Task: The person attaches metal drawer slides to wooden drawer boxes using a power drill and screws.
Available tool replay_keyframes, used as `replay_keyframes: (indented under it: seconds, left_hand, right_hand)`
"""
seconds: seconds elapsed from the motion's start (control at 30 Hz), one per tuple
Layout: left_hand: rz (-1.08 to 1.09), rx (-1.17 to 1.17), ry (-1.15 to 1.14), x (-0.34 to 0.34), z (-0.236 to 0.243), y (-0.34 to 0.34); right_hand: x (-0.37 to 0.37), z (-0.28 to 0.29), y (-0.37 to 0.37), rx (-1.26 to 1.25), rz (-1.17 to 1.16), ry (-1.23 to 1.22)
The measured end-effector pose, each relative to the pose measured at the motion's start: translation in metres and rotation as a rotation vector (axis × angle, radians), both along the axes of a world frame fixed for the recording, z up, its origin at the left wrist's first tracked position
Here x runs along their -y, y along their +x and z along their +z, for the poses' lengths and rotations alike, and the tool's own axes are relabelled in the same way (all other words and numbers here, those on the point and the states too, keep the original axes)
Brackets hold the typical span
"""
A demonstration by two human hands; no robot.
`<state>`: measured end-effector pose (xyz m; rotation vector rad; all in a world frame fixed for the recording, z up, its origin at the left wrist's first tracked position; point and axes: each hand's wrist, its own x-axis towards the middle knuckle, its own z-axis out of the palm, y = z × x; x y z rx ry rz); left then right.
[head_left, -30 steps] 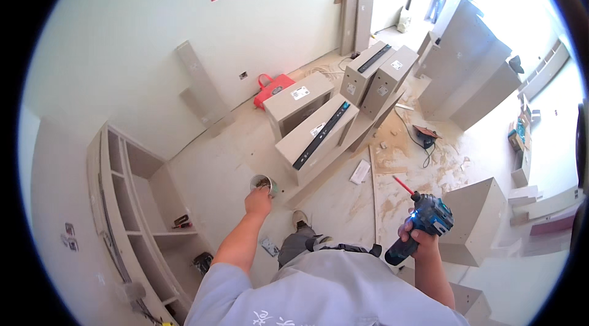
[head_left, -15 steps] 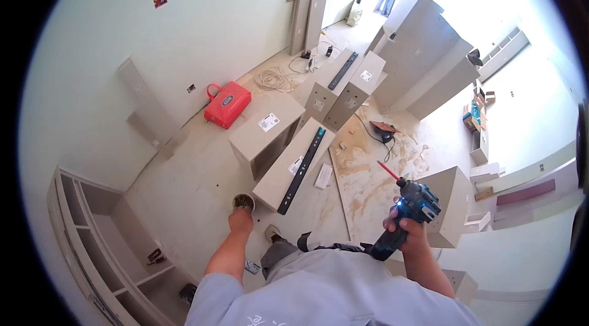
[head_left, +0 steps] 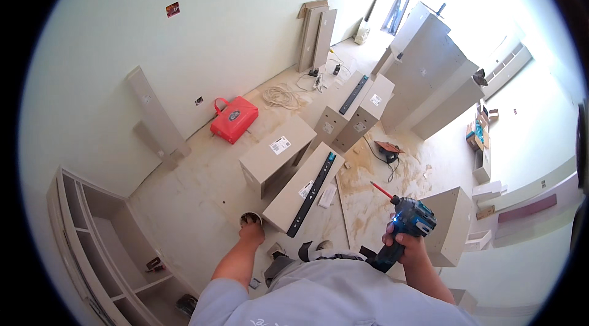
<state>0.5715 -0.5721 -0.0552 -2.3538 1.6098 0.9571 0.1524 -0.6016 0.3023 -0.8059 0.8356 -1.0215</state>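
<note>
My right hand (head_left: 412, 248) is wrapped round the grip of a teal and black cordless driver (head_left: 413, 218), its small light lit. A long red-shafted bit (head_left: 381, 190) points up and to the left. Down on the left, my left hand (head_left: 252, 234) reaches into a small round tub (head_left: 242, 218) on the floor; its fingers are hidden inside. Close to the tub lies a long beige cabinet box (head_left: 285, 202) with a black slotted rail (head_left: 311, 194) along its top. A second beige box (head_left: 279, 145) stands just beyond it.
Farther off are more beige boxes (head_left: 362, 118) with another black rail (head_left: 353, 94). A red bag (head_left: 235, 119) stands by the left wall near coiled cable (head_left: 280, 96). A corded tool (head_left: 389, 151) lies mid-floor. Open shelving (head_left: 116, 228) is at left, a beige cabinet (head_left: 451, 225) at right.
My left hand has gone deeper into the tub, covering more of its opening. The view has shifted slightly, and the driver stays in my right hand.
</note>
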Motion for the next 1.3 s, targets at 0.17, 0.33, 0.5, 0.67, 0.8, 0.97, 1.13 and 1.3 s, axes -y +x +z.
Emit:
replay_keyframes:
  seconds: [0.17, 0.33, 0.5, 0.67, 0.8, 0.97, 1.13, 1.3]
  left_hand:
    - [-0.050, -0.056, 0.118, 0.011, 0.005, -0.001]
    - [-0.361, 0.154, -0.013, 0.005, -0.120, 0.024]
    - [-0.382, 0.083, -0.196, -0.005, -0.099, 0.020]
    - [-0.155, 0.029, -0.170, 0.001, -0.073, 0.017]
    - [0.118, 0.006, -0.162, -0.013, -0.070, 0.012]
    - [0.451, -0.064, -0.200, -0.010, -0.054, 0.006]
    - [0.761, -0.162, -0.305, -0.020, -0.045, 0.007]
    - [0.986, -0.315, -0.449, -0.019, -0.039, 0.012]
  right_hand:
    - [0.027, -0.001, -0.013, 0.013, 0.035, 0.000]
    - [0.080, -0.007, -0.023, 0.024, 0.149, -0.002]
    - [0.138, -0.009, -0.059, 0.046, 0.181, 0.034]
    - [0.203, -0.023, -0.083, 0.183, 0.264, 0.110]
    - [0.237, -0.029, -0.087, 0.180, 0.359, 0.139]
    - [0.264, -0.029, -0.100, 0.178, 0.427, 0.197]
    - [0.278, -0.025, -0.101, 0.139, 0.466, 0.179]
    - [0.285, -0.028, -0.110, 0.139, 0.455, 0.187]
